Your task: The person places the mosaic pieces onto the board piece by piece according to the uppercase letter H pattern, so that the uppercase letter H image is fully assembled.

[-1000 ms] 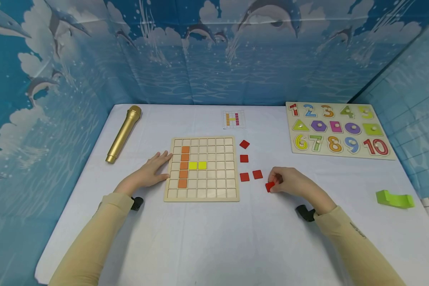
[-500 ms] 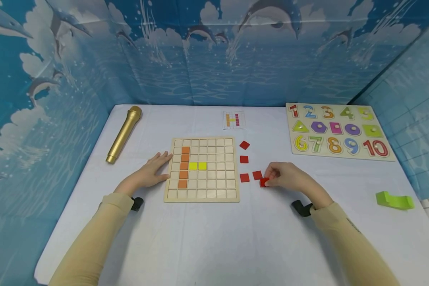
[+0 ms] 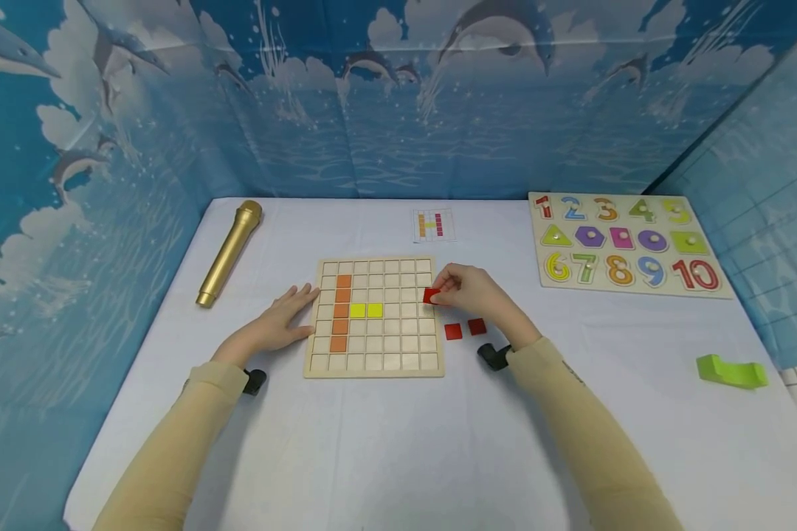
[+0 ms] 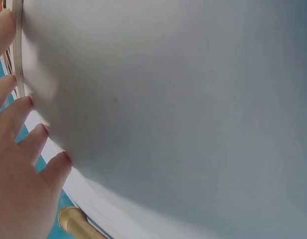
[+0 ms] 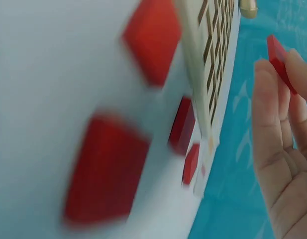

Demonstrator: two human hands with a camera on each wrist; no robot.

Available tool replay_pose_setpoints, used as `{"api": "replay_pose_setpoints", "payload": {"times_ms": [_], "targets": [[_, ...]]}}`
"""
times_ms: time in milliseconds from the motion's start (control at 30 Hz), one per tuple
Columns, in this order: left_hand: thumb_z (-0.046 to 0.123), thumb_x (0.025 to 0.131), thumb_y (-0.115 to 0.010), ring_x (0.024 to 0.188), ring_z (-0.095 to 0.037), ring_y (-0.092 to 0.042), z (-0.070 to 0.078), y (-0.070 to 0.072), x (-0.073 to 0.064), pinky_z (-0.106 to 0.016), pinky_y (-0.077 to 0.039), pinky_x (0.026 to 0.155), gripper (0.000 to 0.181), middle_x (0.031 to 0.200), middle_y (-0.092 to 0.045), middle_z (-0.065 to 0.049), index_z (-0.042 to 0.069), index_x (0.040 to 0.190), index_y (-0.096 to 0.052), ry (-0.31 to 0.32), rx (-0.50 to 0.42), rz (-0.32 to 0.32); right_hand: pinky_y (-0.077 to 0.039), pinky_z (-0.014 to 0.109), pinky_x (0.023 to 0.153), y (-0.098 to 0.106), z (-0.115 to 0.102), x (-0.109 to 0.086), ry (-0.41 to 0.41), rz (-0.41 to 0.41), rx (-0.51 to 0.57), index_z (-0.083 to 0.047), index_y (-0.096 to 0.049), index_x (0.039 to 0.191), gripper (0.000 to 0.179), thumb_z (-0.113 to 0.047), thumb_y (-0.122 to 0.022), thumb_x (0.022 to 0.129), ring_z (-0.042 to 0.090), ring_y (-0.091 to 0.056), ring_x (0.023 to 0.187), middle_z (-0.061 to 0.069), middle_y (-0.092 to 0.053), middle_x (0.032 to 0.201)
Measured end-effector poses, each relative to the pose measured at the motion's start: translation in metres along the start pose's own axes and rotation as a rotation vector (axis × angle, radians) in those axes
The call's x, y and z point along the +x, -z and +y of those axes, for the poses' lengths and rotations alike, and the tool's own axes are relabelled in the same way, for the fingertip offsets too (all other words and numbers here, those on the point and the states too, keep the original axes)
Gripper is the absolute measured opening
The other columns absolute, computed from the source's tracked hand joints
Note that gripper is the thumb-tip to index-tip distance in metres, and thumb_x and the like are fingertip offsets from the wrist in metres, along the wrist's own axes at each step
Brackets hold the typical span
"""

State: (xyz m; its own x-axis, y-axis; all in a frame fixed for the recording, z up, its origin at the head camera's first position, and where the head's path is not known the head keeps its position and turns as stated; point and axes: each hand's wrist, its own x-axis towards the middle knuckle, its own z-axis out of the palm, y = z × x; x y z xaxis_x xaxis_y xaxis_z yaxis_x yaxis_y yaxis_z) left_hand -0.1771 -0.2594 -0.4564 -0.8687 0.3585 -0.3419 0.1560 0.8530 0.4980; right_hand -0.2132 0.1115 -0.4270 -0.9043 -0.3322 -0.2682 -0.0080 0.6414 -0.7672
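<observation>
My right hand [image 3: 470,295] pinches a red square tile [image 3: 430,296] between thumb and fingers, over the right rim of the wooden grid board [image 3: 393,344]. In the right wrist view the pinched tile [image 5: 278,59] is tilted and seen edge-on. My left hand [image 3: 268,327] lies with fingers spread, its fingertips touching the board's left edge. On the board are a column of orange tiles [image 3: 342,310] and two yellow tiles [image 3: 366,310]. Two loose red tiles [image 3: 465,329] lie right of the board; two more red tiles [image 5: 185,144], hidden from the head view, show in the right wrist view.
A small pattern card [image 3: 434,225] lies behind the board. To the left is a gold microphone [image 3: 229,254]. A number-and-shape puzzle board [image 3: 631,245] occupies the back right, with a green curved block [image 3: 732,372] nearer the right edge. A blue curtain [image 3: 385,133] stands behind the table.
My right hand has carried the red tile left and away from me, from beside the loose tiles to the board's right rim. The left hand has stayed in place.
</observation>
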Motion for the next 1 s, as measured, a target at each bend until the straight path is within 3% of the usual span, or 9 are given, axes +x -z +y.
{"api": "replay_pose_setpoints", "payload": {"times_ms": [133,267,467,700,1000], "targets": [[0.022,0.098,-0.061,0.153,-0.04,0.002,0.0,0.0,0.0,-0.061,-0.002,0.122,0.075,0.165,-0.008,-0.018,0.009,0.158,-0.018,-0.003,-0.002,-0.001,-0.047,0.027,0.067,-0.009,-0.013,0.019,-0.005,0.016,0.039,-0.01,-0.064,0.101,0.017,-0.02,-0.072,0.09,0.02,-0.056,0.079,0.006,-0.061,0.092],[0.023,0.098,-0.061,0.153,-0.04,0.002,-0.002,0.0,0.001,-0.062,-0.002,0.122,0.076,0.165,-0.008,-0.018,0.009,0.158,-0.018,-0.002,0.005,-0.003,-0.047,0.027,0.069,-0.019,-0.019,0.037,0.001,0.034,0.055,-0.009,-0.065,0.103,0.018,-0.021,-0.071,0.09,0.021,-0.06,0.08,0.006,-0.062,0.091],[0.022,0.097,-0.061,0.152,-0.041,0.001,-0.003,-0.002,0.002,-0.062,-0.003,0.122,0.076,0.165,-0.008,-0.018,0.01,0.158,-0.018,0.004,0.009,-0.003,-0.057,0.027,0.074,-0.03,-0.028,0.057,-0.023,0.043,0.095,-0.006,-0.065,0.103,0.017,-0.017,-0.071,0.091,0.021,-0.069,0.08,0.006,-0.063,0.088],[0.022,0.097,-0.061,0.152,-0.041,0.001,0.001,-0.002,0.0,-0.061,-0.003,0.122,0.075,0.165,-0.008,-0.018,0.01,0.158,-0.019,0.017,0.0,0.001,-0.059,0.025,0.071,-0.037,-0.037,0.068,-0.049,0.032,0.095,-0.004,-0.065,0.1,0.013,-0.012,-0.07,0.091,0.018,-0.069,0.075,0.006,-0.062,0.087],[0.022,0.098,-0.061,0.152,-0.041,0.001,0.002,0.0,-0.001,-0.061,-0.003,0.122,0.075,0.165,-0.009,-0.018,0.01,0.158,-0.018,0.003,0.011,0.001,-0.052,0.02,0.064,-0.042,-0.038,0.073,-0.065,0.027,0.019,-0.006,-0.064,0.097,0.009,-0.013,-0.068,0.092,0.017,-0.064,0.07,0.007,-0.064,0.082]]}}
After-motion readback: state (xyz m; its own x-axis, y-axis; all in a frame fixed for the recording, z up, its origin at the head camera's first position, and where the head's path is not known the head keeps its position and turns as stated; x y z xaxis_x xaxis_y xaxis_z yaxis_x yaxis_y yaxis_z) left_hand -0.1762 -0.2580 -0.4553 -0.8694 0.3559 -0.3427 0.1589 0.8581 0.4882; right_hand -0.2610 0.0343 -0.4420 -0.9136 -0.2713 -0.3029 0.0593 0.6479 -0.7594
